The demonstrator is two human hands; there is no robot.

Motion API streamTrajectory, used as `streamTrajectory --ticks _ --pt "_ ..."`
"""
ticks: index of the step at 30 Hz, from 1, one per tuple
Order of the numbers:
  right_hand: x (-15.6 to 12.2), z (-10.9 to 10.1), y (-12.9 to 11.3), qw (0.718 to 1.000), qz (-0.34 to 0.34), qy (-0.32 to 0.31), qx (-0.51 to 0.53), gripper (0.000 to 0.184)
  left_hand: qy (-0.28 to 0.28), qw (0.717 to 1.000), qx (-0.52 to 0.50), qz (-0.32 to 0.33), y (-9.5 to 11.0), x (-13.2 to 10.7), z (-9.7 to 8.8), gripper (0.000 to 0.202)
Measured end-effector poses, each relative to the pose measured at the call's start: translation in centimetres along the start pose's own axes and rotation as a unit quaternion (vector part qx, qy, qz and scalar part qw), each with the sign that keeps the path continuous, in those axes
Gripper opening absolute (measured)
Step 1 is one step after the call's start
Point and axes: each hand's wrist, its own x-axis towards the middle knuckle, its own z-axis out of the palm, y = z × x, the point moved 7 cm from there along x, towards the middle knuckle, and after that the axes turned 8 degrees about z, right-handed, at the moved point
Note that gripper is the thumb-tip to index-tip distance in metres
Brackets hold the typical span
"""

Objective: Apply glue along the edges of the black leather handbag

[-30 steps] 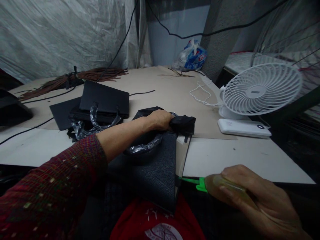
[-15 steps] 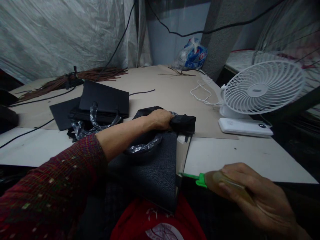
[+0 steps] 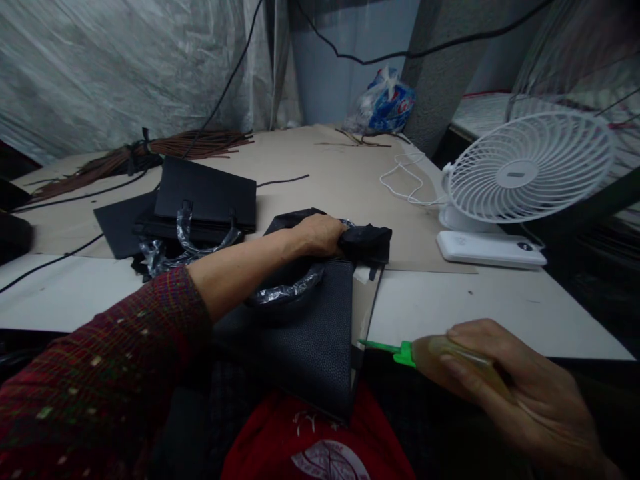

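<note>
A black textured handbag (image 3: 305, 333) leans at the table's front edge, its open side panel facing right. One of its handles (image 3: 290, 288) is wrapped in clear plastic. My left hand (image 3: 323, 233) is closed on the bag's top, where black lining fabric (image 3: 367, 241) bunches out to the right; the fingers are partly hidden. In my right hand (image 3: 520, 387) is a squeeze bottle (image 3: 450, 363) of amber liquid, looking like glue, with a green nozzle (image 3: 383, 347). The nozzle tip is at the bag's pale side edge; whether it touches, I cannot tell.
More black bag pieces (image 3: 207, 197) with plastic-wrapped handles lie to the left. Behind them is a bundle of brown strips (image 3: 195, 143). A white fan (image 3: 525, 170) and a white power bank (image 3: 490, 249) stand at the right. A plastic bag (image 3: 385, 103) sits at the back.
The view has shifted slightly. The nozzle tip stays near the same spot on the bag's side edge, and both hands keep their holds.
</note>
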Motion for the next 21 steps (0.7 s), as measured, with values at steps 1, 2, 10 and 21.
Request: streamTrajectory --ticks 1,2,10,21 --pt "0.0 0.1 -0.2 1.0 0.011 -0.014 -0.001 0.008 0.001 1.0 0.0 0.002 0.0 0.1 0.0 0.041" --pt "0.1 0.1 -0.4 1.0 0.018 -0.022 -0.002 0.008 0.003 1.0 0.001 0.004 0.0 0.1 0.0 0.04" --pt "0.8 -0.2 -1.6 0.999 0.041 0.001 -0.003 0.011 0.012 1.0 0.003 0.01 -0.3 0.3 0.2 0.042" --pt "1.1 -0.7 -1.9 1.0 0.002 -0.018 -0.012 0.007 0.012 1.0 0.0 0.007 -0.2 0.1 0.1 0.04"
